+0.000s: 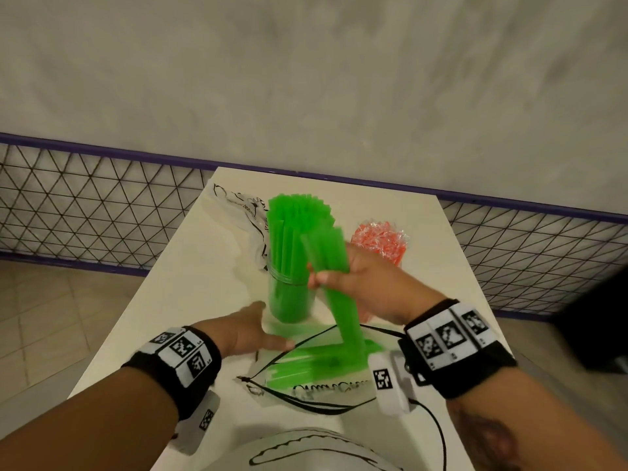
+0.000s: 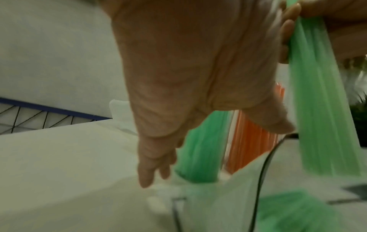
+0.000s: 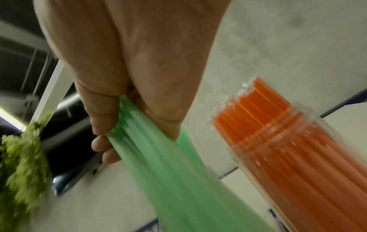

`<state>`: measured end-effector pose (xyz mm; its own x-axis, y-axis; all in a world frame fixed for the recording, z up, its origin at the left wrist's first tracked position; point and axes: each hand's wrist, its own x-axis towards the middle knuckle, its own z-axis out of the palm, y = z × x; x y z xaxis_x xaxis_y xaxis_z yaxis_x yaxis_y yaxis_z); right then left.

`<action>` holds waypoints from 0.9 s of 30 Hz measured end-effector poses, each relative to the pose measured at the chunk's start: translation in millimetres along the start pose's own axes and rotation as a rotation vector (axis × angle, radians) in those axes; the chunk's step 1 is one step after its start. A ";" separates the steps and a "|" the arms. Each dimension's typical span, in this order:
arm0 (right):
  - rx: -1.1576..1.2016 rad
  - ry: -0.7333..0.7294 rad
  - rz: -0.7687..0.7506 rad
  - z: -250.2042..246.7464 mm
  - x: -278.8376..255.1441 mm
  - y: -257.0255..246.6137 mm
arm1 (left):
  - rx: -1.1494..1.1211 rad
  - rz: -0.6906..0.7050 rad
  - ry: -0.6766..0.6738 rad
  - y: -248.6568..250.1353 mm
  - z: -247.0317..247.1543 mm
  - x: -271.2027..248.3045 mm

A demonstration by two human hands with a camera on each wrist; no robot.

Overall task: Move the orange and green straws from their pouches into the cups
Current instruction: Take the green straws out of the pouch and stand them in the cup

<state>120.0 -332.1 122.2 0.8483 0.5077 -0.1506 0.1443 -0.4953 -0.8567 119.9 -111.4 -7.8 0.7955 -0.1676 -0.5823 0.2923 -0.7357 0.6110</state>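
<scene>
A clear cup holding several green straws stands mid-table. My right hand grips a bundle of green straws just right of that cup, tilted, its lower end over the pouch. The right wrist view shows the fingers curled round the bundle. A clear pouch with more green straws lies flat near the front edge. My left hand is open, fingers spread by the pouch's left end and the cup's base. Orange straws stand in a clear cup behind my right hand.
A crumpled empty pouch lies at the table's back left. The white table is narrow, with a mesh fence behind it. A black cable runs from my right wrist. Blurred green foliage shows at the right wrist view's left.
</scene>
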 end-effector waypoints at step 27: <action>0.340 0.806 -0.452 8.2 56.0 -37.9 | -0.390 0.594 0.380 49.2 -51.9 30.4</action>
<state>157.8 -279.1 142.2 0.8610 -0.0964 0.4994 0.4935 -0.0794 -0.8661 185.9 -118.7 32.3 0.9819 -0.1725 0.0783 -0.1280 -0.2997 0.9454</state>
